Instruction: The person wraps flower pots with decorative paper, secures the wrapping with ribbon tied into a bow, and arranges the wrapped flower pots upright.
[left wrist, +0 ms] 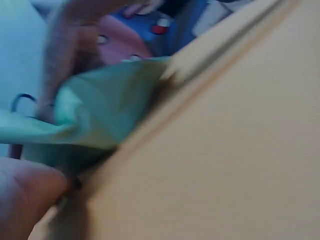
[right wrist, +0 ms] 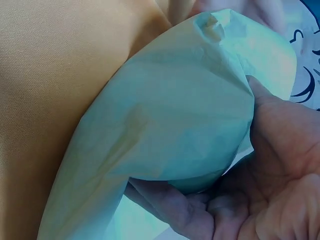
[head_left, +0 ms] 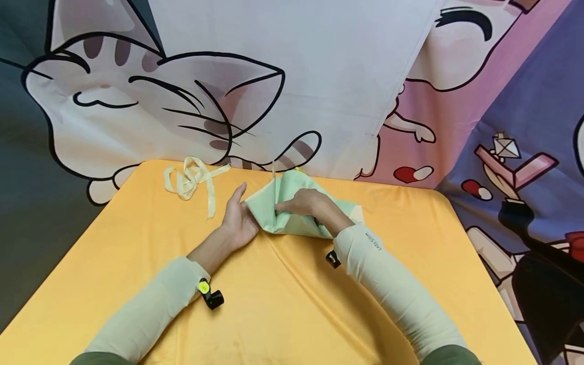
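Observation:
A mint-green sheet of paper [head_left: 298, 223], folded and gathered into a pouch-like shape, lies near the far edge of the table. My right hand [head_left: 303, 203] reaches over it from the right and grips its edge. In the right wrist view, the thumb and curled fingers of that hand [right wrist: 285, 165] hold the paper [right wrist: 165, 120] between them. At the paper's left end is my left hand [head_left: 239, 225], thumb raised and apart, with some fingers hidden against the paper. The left wrist view is blurred; part of the left hand [left wrist: 30, 195] shows beside the paper [left wrist: 107, 102].
A loose cream ribbon [head_left: 193, 180] lies in loops at the far left of the yellow-covered table [head_left: 137, 223]. A thin upright stick [head_left: 274, 170] and a small yellow bit show behind the paper. Cartoon-printed cloth [head_left: 319, 76] hangs close behind the table.

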`<state>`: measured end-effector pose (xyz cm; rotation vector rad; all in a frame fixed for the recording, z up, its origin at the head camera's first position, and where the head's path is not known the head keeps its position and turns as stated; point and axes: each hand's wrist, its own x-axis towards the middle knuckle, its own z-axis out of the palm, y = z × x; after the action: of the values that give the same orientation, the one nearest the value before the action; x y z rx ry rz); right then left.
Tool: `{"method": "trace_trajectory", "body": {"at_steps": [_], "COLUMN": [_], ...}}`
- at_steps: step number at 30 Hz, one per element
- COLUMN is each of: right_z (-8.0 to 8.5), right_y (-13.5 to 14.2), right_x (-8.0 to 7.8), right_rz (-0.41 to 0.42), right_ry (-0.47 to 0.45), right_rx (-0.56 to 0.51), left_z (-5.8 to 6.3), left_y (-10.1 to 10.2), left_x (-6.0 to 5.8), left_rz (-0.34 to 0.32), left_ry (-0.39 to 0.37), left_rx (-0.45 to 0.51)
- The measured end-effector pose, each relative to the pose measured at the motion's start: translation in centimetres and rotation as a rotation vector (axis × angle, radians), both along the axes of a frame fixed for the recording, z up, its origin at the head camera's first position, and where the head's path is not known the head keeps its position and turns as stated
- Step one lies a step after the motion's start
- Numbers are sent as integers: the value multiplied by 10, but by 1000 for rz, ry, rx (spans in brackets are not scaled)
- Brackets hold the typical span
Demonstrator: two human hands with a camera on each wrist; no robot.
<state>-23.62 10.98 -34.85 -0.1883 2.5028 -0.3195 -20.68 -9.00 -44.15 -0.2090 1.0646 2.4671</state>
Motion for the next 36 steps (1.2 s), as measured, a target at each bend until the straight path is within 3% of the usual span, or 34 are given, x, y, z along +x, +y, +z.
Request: {"method": "trace_trajectory", "body": {"at_steps": [5, 10, 13, 17, 21, 24, 29, 33, 36], "right_z": [1, 3, 4, 5, 4, 1, 1, 3, 4], "right_y": [1, 4, 8, 22, 38, 45, 52, 55, 57], "right_x": [1, 2, 2, 0, -4, -7, -11, -11, -9], "right_rz": [-31, -192, -218, -215, -278, -311, -338, -327, -321], "right_ry": [2, -30, -62, -187, -341, -376, -305, -223, -202], "right_rx": [-6, -30, -66, -271, -532, -612, -545, -474, -503], "left_z": [-13, -11, -9, -7, -5, -4, 4, 13, 17], "left_y": [12, 20, 21, 23, 23, 25, 32, 37, 41], "left_x": [12, 19, 20, 19, 19, 19, 17, 16, 16], "left_rz": [20, 46, 40, 27, 27, 8, -124, -238, -280], "left_ry": [28, 66, 90, 107, 100, 128, 231, 287, 318], "left_rx": [198, 223, 206, 173, 143, 118, -3, -183, -329]}}
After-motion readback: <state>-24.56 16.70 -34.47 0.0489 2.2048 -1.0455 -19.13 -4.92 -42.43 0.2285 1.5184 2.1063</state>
